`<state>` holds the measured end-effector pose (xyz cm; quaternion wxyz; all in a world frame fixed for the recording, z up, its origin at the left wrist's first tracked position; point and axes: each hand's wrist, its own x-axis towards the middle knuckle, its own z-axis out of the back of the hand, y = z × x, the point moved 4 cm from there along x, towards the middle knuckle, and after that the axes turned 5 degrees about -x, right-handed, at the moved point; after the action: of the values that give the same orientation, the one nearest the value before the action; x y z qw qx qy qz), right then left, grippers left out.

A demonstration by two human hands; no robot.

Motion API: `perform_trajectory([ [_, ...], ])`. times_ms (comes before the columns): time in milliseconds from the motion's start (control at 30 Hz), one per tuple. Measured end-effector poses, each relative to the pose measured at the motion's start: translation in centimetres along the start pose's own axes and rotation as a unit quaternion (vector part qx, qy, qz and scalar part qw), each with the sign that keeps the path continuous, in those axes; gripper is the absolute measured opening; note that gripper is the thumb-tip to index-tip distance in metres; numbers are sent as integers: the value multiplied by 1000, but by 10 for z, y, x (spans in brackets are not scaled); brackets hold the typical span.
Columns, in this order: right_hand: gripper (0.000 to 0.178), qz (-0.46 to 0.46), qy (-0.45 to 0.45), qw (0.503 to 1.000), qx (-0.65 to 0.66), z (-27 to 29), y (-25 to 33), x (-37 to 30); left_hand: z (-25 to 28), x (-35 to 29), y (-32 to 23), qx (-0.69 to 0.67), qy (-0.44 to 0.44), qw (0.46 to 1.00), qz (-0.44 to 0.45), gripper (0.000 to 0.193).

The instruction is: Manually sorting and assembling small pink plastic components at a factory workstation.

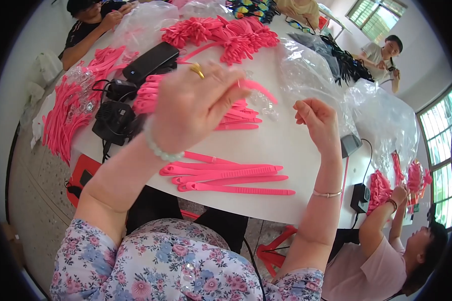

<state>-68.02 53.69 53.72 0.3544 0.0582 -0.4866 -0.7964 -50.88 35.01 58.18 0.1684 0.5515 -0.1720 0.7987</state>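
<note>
My left hand (198, 98), a little blurred, is raised over the table with its fingers pinched on a pink rubbery strap (260, 89). The strap's free end curves out toward the right. My right hand (317, 120) is raised to the right of it, fingers curled and thumb pressed in; whatever they hold, if anything, is too small to make out. Several pink straps (231, 175) with ridged ends lie side by side near the table's front edge. Behind my left hand sits another stack of pink straps (148, 95), partly hidden by the hand.
Black power adapters (114, 120) with cords and a black case (150, 62) stand at left, beside a pile of pink straps with clear pieces (68, 110). Bundled pink straps (231, 37) lie at the back. Clear plastic bags (306, 70) lie at right. Other people work around the white table (266, 200).
</note>
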Motion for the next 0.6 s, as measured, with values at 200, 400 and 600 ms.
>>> perform_trajectory([
  [200,20,-53,-18,971,-234,28,-26,-3,2,15,21,191,3,976,-101,20],
  [400,14,-19,-45,812,-582,26,-53,6,-31,-48,74,230,316,920,-25,18],
  [600,19,48,-86,774,-626,17,-108,19,-44,-31,10,64,267,960,-51,16],
])
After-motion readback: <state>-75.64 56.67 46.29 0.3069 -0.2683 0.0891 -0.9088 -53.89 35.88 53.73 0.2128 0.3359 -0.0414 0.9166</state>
